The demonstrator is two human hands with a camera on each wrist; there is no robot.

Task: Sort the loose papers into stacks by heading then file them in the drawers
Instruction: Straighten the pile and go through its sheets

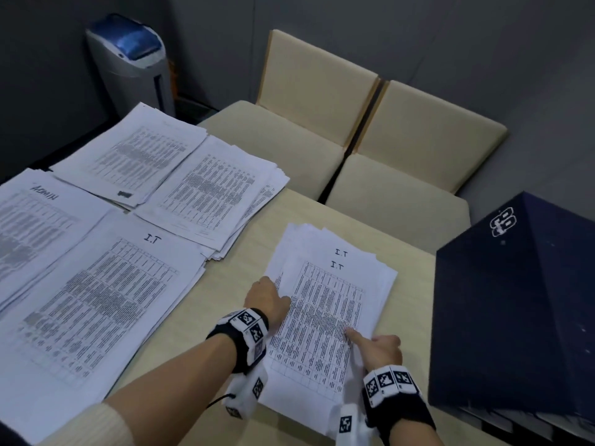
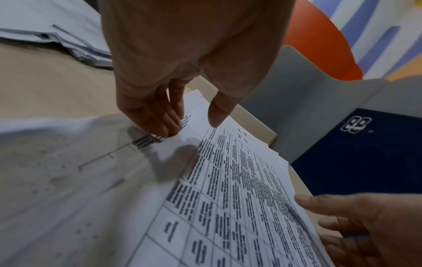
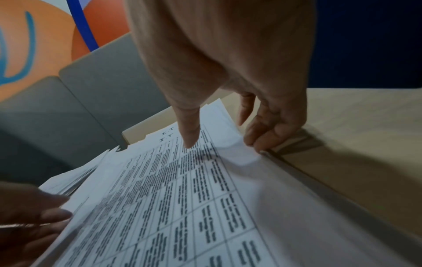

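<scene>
A stack of printed sheets headed "I.T" [image 1: 325, 317] [image 2: 239, 180] [image 3: 171, 189] lies on the beige table [image 1: 222, 284], its sheets a little fanned. My left hand [image 1: 273, 291] [image 2: 189, 129] is at the stack's left edge. Its fingertips [image 2: 164, 131] touch a sheet that sticks out there, and the thumb hovers just over the top page. My right hand [image 1: 370, 341] [image 3: 223, 144] pinches the right edge. Its thumb [image 3: 189, 133] lies on the top page and its curled fingers [image 3: 262, 137] sit at the slightly raised edge.
To the left lie a bigger "I.T" stack [image 1: 112, 300], an "Admin" stack [image 1: 32, 226] and two more stacks behind [image 1: 135, 159] [image 1: 212, 194]. A dark blue box [image 1: 515, 300] stands on the right of the table. Beyond the table are two beige chairs [image 1: 322, 101] and a grey bin [image 1: 135, 56].
</scene>
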